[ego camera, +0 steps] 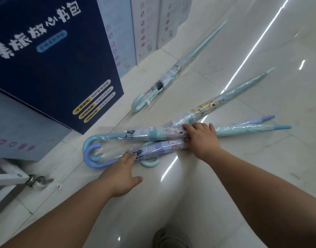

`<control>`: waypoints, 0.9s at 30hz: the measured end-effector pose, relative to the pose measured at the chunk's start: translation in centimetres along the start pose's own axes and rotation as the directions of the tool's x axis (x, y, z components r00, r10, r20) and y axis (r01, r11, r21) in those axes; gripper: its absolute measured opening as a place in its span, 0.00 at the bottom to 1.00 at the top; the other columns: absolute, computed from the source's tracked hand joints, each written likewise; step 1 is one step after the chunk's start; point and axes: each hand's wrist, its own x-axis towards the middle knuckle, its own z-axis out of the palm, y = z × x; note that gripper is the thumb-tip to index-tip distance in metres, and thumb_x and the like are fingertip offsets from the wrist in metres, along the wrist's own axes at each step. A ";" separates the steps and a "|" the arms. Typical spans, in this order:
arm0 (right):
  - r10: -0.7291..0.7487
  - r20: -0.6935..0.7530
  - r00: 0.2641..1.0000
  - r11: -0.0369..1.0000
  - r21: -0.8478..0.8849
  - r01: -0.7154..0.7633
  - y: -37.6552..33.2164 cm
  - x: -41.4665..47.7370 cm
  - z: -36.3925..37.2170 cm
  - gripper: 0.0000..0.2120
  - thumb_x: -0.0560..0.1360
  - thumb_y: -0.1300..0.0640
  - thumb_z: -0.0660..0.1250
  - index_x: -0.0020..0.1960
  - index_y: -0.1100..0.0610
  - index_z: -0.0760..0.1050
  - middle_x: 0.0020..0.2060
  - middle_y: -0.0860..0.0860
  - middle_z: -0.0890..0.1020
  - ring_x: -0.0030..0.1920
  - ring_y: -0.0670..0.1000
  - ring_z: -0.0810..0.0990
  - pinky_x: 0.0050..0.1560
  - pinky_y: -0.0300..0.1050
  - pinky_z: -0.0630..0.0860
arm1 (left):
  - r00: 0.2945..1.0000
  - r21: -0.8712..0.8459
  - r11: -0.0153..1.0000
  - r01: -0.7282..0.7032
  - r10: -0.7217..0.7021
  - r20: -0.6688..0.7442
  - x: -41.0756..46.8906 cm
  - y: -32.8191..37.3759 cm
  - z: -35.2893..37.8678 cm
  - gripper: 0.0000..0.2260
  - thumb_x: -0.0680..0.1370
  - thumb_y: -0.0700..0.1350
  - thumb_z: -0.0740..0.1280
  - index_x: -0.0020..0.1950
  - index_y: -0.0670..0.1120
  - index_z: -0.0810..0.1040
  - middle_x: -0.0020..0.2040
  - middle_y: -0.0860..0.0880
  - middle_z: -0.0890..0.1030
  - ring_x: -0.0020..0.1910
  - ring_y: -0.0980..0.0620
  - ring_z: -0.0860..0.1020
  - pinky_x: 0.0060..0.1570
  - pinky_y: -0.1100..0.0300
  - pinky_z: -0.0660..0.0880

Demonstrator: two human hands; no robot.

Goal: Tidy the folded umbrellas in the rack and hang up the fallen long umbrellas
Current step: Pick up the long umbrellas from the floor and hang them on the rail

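Several long umbrellas (pixel 153 136) in clear sleeves lie fanned on the glossy floor (pixel 261 176), hooked handles together at the left; the overlap hides their exact count. The right hand (pixel 201 138) curls its fingers over them where they cross, the fingertips lost in the plastic. The left hand (pixel 122 173), fingers straight and thumb spread, touches the purple umbrella (pixel 160 149) near its handle. Another pale blue umbrella (pixel 173 72) lies apart beside a dark blue box (pixel 55 68).

Light: bright, even, overhead. Glare: white strips streak glossy floor (pixel 261 154), upper right to ctr; wrap on umbrellas (pixel 153 136) glints. Edges bend, wide-angle. My forearms (pixel 264 199), bottom, slightly soft.
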 end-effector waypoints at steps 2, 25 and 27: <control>-0.008 0.033 0.999 0.999 -0.035 0.009 -0.2 0.4 -0.2 0.20 0.79 0.50 0.61 0.70 0.45 0.67 0.60 0.53 0.76 0.64 0.59 0.72 0.73 0.59 0.57 | 1.000 -0.013 1.000 0.004 -0.004 0.000 -0.1 0.0 0.1 0.41 0.79 0.61 0.65 0.83 0.52 0.45 0.83 0.54 0.41 0.81 0.50 0.53 0.76 0.56 0.58; 0.067 0.132 0.989 0.978 0.186 -0.091 -7.8 -17.3 -14.2 0.14 0.81 0.46 0.61 0.64 0.49 0.71 0.57 0.54 0.76 0.54 0.61 0.78 0.51 0.55 0.78 | 0.992 -0.618 0.786 -0.023 -0.057 -0.110 -21.4 4.1 -4.9 0.29 0.77 0.60 0.68 0.77 0.62 0.63 0.76 0.54 0.66 0.69 0.50 0.72 0.69 0.49 0.70; 0.079 0.131 0.988 0.962 0.250 -0.110 -8.9 -20.3 -17.8 0.14 0.81 0.45 0.62 0.62 0.50 0.72 0.52 0.54 0.76 0.51 0.60 0.78 0.48 0.52 0.76 | 0.993 -0.663 0.749 -0.015 -0.068 -0.099 -24.7 6.0 -7.0 0.28 0.78 0.59 0.68 0.76 0.63 0.64 0.76 0.54 0.66 0.69 0.49 0.72 0.68 0.50 0.70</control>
